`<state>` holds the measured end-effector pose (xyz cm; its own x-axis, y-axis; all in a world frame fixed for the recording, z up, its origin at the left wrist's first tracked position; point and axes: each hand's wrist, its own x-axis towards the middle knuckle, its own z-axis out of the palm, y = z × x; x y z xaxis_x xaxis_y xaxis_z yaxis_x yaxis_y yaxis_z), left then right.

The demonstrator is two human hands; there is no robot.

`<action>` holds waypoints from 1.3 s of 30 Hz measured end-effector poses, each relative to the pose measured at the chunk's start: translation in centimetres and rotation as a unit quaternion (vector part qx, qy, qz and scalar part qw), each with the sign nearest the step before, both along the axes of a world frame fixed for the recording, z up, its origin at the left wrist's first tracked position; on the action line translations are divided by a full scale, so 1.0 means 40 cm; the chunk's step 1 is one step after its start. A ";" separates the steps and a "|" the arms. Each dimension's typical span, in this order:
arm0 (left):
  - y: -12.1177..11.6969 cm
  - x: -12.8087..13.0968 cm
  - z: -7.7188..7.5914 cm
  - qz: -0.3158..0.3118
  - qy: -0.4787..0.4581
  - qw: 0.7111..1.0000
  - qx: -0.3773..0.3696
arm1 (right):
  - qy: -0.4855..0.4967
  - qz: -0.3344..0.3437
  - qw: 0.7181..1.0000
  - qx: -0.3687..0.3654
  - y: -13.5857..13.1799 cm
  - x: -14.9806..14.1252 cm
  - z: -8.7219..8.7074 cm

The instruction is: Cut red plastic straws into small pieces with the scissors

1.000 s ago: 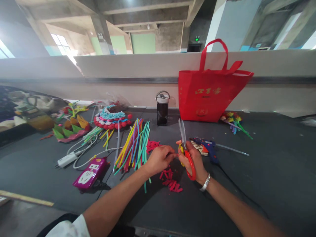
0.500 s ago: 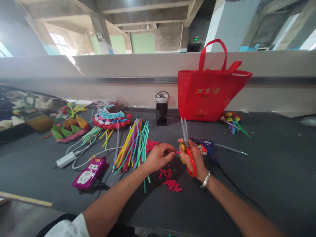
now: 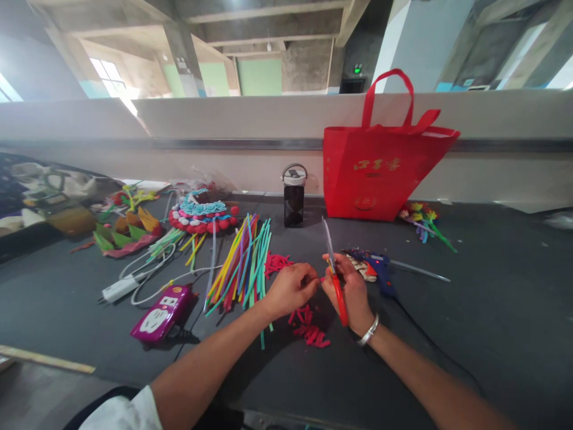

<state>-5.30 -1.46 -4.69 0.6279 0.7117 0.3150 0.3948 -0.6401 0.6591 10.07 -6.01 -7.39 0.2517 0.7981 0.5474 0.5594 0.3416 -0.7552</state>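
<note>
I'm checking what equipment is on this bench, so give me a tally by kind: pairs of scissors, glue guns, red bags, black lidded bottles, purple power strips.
Pair of scissors: 1
Glue gun: 1
Red bag: 1
Black lidded bottle: 1
Purple power strip: 1
Total: 5

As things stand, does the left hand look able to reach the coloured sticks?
Probably yes: the coloured sticks lie close by the left hand with no barrier visible, though it seems to pinch a small red piece.
</note>
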 end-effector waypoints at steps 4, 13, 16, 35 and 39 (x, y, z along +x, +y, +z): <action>0.003 -0.002 0.003 -0.002 -0.031 0.999 -0.030 | 0.000 0.003 1.000 0.000 -0.002 0.009 0.016; 0.017 -0.006 -0.019 -0.007 -0.071 0.994 -0.083 | 0.027 0.083 0.996 -0.024 -0.001 0.011 0.018; 0.020 -0.005 -0.020 0.010 -0.064 0.996 -0.066 | 0.040 0.070 0.996 -0.037 0.007 0.012 0.007; 0.011 -0.009 -0.016 0.009 0.040 0.994 0.105 | 0.060 0.029 0.995 -0.076 0.008 0.013 0.009; 0.024 -0.011 -0.011 0.067 -0.049 0.996 0.019 | 0.093 0.012 0.992 -0.090 0.013 0.035 0.035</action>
<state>-5.75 -0.50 -5.11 0.4936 0.7733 0.3979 0.4133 -0.6112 0.6750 11.49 -5.48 -5.97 0.3146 0.8855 0.3419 0.3983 0.2038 -0.8943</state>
